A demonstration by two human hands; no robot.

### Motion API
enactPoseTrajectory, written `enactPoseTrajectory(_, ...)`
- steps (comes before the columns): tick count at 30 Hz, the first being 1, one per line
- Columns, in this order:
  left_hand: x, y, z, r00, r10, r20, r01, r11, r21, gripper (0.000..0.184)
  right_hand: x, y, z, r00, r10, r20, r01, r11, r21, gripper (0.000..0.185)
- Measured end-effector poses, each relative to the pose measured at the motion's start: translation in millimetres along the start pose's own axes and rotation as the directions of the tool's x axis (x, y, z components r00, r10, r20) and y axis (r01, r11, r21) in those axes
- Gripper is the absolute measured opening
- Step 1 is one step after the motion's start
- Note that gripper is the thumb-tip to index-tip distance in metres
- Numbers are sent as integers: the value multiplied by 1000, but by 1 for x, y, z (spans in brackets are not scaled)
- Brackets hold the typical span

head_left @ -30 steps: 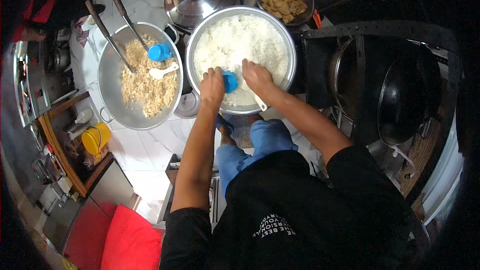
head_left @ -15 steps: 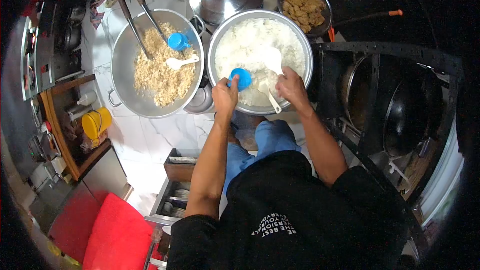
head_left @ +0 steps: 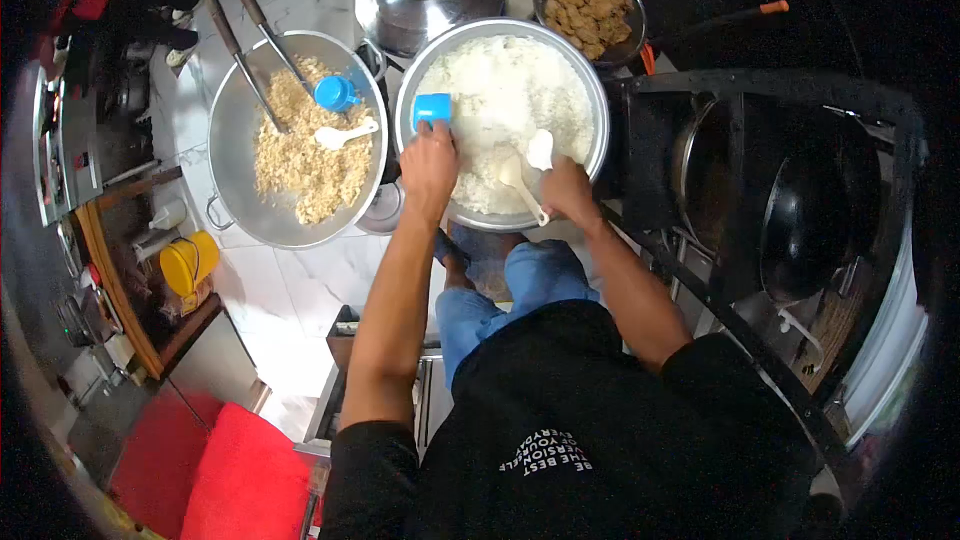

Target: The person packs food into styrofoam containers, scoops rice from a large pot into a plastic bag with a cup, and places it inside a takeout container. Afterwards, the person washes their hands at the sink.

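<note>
A large round metal pot (head_left: 603,125) in front of me holds white rice (head_left: 515,75). My left hand (head_left: 430,168) grips a blue cup (head_left: 432,108) over the left part of the pot; its opening faces away from view. My right hand (head_left: 568,190) is closed on the handle of a white rice paddle (head_left: 541,150) above the rice near the right rim. Between the hands, a second, cream-coloured paddle (head_left: 520,185) lies on the rice, its handle toward the near rim.
At left stands a wide metal pan (head_left: 232,140) of brown grain-like food (head_left: 300,165), with a blue cup (head_left: 335,92), a white paddle (head_left: 345,134) and two long-handled utensils. Behind are a lidded pot (head_left: 430,5) and a pan of brown pieces (head_left: 588,15). A black metal rack (head_left: 770,90) stands right.
My left hand has raised and turned the blue cup, moving it left over the pot. My right hand has drawn the white paddle lower, toward the near rim. The camera view has shifted slightly.
</note>
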State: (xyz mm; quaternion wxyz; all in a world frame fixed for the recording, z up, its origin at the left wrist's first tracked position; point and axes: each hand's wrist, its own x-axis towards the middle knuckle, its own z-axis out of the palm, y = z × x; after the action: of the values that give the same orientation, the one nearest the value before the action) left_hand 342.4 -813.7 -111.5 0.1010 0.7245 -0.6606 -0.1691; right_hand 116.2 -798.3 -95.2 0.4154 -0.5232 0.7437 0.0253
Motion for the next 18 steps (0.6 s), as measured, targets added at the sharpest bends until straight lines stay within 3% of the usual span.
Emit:
enactPoseTrajectory(3,16,2,26,985,123,120,-145,969,201,16,15,1,20,1000,24,-17,-24,999,32,25)
enactPoseTrajectory(4,20,6,33,973,158,170,-201,940,275,18,14,-9,16,999,-6,-40,4,999,-33,22)
enactPoseTrajectory(7,26,27,57,926,136,353,-274,884,378,20,18,-25,17,999,31,-20,-32,998,-46,21)
enactPoseTrajectory(10,28,33,68,918,153,367,-259,930,260,21,31,-24,32,999,45,-17,-47,996,-81,18)
enactPoseTrajectory(14,32,44,78,875,117,469,-276,917,287,21,42,-23,61,997,-48,-63,37,984,-174,16)
enactPoseTrajectory(16,39,49,74,837,103,538,-239,952,190,22,70,4,113,984,-73,-164,54,992,-118,15)
enactPoseTrajectory(18,47,47,82,810,140,570,-243,964,110,23,64,6,110,966,-151,-211,143,988,-53,12)
